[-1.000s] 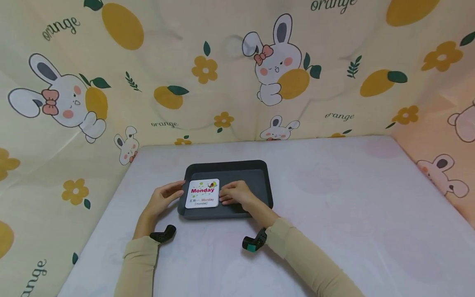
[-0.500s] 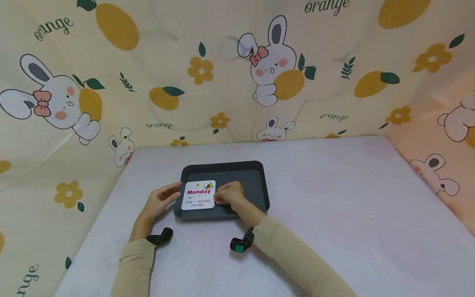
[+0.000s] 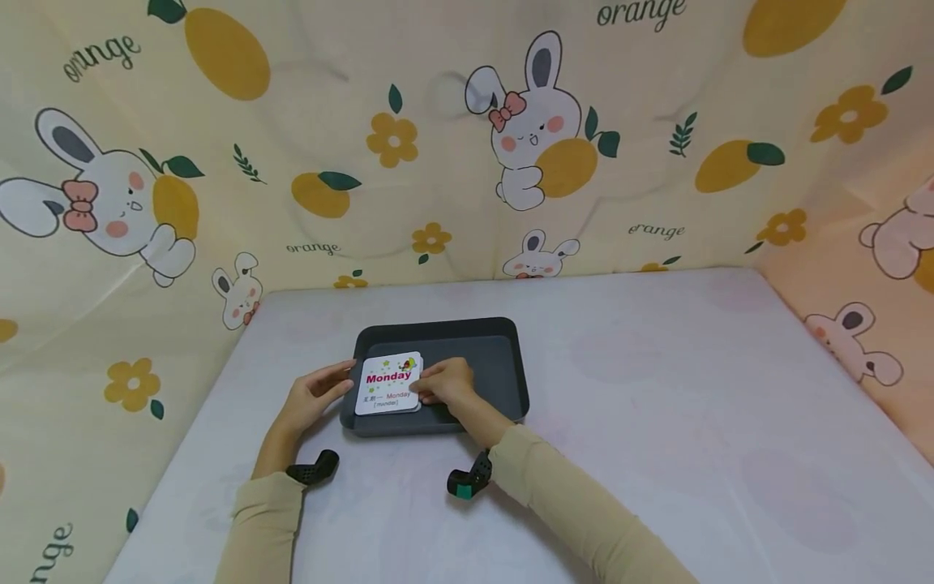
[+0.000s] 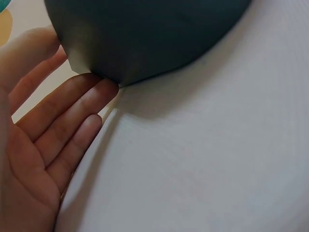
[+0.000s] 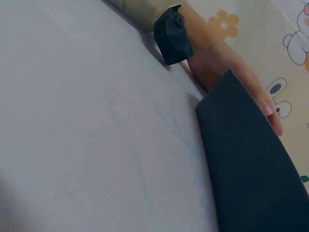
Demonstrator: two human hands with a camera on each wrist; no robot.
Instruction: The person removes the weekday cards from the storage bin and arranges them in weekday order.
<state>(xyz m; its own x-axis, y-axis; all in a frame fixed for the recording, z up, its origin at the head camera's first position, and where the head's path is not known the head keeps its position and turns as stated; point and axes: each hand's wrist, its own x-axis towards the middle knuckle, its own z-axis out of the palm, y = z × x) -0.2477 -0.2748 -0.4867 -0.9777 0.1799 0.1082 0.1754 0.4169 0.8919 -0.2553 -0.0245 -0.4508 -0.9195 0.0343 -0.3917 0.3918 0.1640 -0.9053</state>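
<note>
A white word card [image 3: 387,385] printed "Monday" in red lies at the left end of a dark grey tray [image 3: 503,373]. Beneath its right side another white edge peeks out. My right hand [image 3: 450,381] pinches the card's right edge; the fingertips under it are hidden. Just outside the tray's left wall, my left hand [image 3: 310,401] rests with loosely extended fingers. Seen from the left wrist, the fingers [image 4: 72,116] touch the tray's outer wall [image 4: 145,43]. The right wrist view shows the tray's side [image 5: 251,159] with the left hand [image 5: 212,58] beyond it.
The tray stands on a table with a white cover [image 3: 657,422]. Behind and beside the table hangs a cream cloth [image 3: 438,122] printed with rabbits and oranges. A black wrist camera sits on each wrist, the right one [image 3: 467,477] with a green patch.
My right hand has moved left onto the card's edge and taken hold of it. The top card has shifted slightly, baring the edge beneath. My left hand stays by the tray.
</note>
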